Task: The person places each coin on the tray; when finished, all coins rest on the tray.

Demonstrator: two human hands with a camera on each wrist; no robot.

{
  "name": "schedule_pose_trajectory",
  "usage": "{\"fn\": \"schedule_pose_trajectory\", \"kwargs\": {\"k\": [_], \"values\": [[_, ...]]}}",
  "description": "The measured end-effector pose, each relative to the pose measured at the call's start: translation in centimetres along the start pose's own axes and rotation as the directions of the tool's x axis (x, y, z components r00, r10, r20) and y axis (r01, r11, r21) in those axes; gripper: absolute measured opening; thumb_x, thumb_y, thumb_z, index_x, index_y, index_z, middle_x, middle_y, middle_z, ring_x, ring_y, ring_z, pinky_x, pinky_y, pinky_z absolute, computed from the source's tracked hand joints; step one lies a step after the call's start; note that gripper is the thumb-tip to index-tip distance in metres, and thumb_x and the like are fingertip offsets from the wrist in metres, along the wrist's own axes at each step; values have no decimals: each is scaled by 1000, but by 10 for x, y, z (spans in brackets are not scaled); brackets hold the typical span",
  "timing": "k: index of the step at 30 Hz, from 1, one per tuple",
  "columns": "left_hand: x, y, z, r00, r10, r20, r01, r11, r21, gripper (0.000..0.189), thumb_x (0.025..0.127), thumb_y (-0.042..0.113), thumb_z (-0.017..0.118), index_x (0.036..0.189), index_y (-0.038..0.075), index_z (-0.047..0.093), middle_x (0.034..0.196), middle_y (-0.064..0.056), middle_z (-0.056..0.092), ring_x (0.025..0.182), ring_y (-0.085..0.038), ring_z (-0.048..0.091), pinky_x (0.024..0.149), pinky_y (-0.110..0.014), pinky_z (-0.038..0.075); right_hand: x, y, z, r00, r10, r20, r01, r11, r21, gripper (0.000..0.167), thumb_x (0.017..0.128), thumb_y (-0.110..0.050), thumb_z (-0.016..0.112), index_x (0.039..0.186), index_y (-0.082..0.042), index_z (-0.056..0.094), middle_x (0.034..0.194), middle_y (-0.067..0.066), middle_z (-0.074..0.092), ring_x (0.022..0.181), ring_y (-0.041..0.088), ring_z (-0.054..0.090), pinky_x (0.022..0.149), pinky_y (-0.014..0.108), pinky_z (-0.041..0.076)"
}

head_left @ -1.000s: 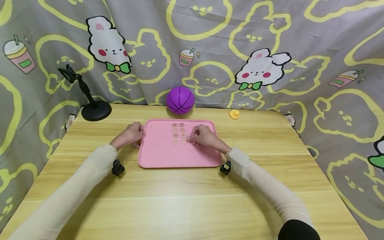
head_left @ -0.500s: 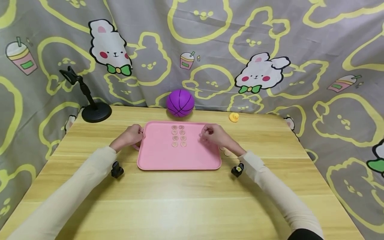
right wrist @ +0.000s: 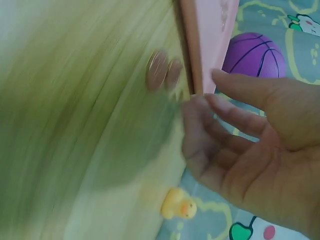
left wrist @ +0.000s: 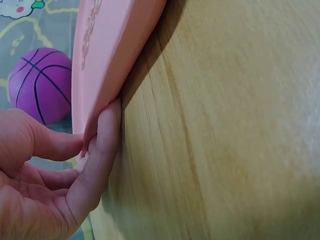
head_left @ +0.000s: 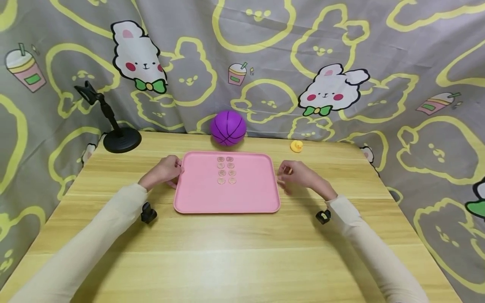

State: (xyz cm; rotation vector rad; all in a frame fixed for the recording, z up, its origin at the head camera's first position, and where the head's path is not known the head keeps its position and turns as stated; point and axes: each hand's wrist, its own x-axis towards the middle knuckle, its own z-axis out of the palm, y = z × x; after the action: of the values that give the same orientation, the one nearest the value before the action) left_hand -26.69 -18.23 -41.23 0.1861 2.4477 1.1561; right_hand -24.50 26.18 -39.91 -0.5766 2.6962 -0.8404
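Observation:
A pink tray (head_left: 204, 198) lies on the wooden table, with two columns of coins (head_left: 232, 181) on its upper middle. At its left rim my left hand (head_left: 163, 171) pinches the edge; in the left wrist view the thumb is on one side and fingers are underneath. My right hand (head_left: 301, 174) hovers just beyond the tray's right rim, thumb apart from loosely bent fingers, with nothing seen between them. The right wrist view shows copper-coloured coins (right wrist: 157, 70) on the table beside the tray, close to those fingers, which are blurred.
Behind the tray sits a purple ball (head_left: 228, 128) with black lines. A yellow rubber duck (head_left: 297, 146) is at the back right. The black stand (head_left: 120, 139) occupies the back left corner. A patterned curtain (head_left: 265, 50) closes off the table's far side.
My right hand has moved right, from beside the coin columns over the tray to the table past its right rim. The left hand keeps its grip and the coins on the tray stay put.

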Motion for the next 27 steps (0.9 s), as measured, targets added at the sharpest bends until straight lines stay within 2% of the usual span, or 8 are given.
{"fn": "schedule_pose_trajectory", "kwargs": {"k": [4,7,11,15,18,21,25,27], "values": [[2,1,3,1000,6,8,-6,1000,-12,12,106,2,45,97,-4,48,77,-7,46,70,-19,64,61,-35,68,-11,8,1,992,53,116,-57,998,31,24,99,-11,73,111,5,60,86,15,69,79,23,64,67,24,50],[3,-2,4,1000,-10,2,10,1000,-9,12,106,2,45,95,-2,47,76,-6,45,69,-19,63,61,-35,68,-13,13,8,990,54,131,-63,996,65,23,100,-11,71,112,4,57,78,14,69,71,21,64,66,25,50],[3,-5,1,1000,-16,-16,17,1000,5,10,106,3,44,100,-5,48,83,-10,48,70,-19,64,61,-34,68,-13,14,15,996,44,77,-46,999,27,15,102,-9,67,106,1,56,75,9,68,67,18,64,68,27,52],[3,0,1,1000,-14,-7,14,1000,-5,14,106,2,43,111,-8,49,88,-12,49,73,-20,65,62,-34,68,-14,13,13,996,60,64,-61,998,16,16,102,-6,67,99,1,54,75,10,66,67,19,64,66,27,50],[3,4,0,1000,-11,-7,11,1000,-1,13,106,2,43,108,-8,49,85,-11,49,72,-20,66,62,-34,68,-12,12,10,997,54,62,-55,998,16,15,102,-4,66,96,1,52,76,11,65,68,20,65,65,28,50],[3,4,-2,1000,-4,-14,4,1000,12,12,106,2,44,107,-8,50,85,-12,51,70,-20,67,61,-34,68,-9,12,8,998,56,27,-56,998,0,13,101,-2,65,94,1,54,79,10,63,69,18,64,66,27,52],[2,2,0,1000,-5,-3,5,1000,15,13,106,1,44,105,-8,52,84,-11,51,71,-19,67,61,-34,68,-7,14,11,996,64,-61,-66,998,-19,13,98,-1,70,91,-1,59,83,9,65,72,14,58,66,22,50],[1,1,0,1000,-8,-3,8,1000,15,13,106,1,44,97,-6,51,79,-9,49,70,-19,66,61,-34,68,-7,13,14,991,56,-120,-57,998,-8,13,97,-2,72,91,0,60,83,11,68,73,15,58,64,22,49]]}}
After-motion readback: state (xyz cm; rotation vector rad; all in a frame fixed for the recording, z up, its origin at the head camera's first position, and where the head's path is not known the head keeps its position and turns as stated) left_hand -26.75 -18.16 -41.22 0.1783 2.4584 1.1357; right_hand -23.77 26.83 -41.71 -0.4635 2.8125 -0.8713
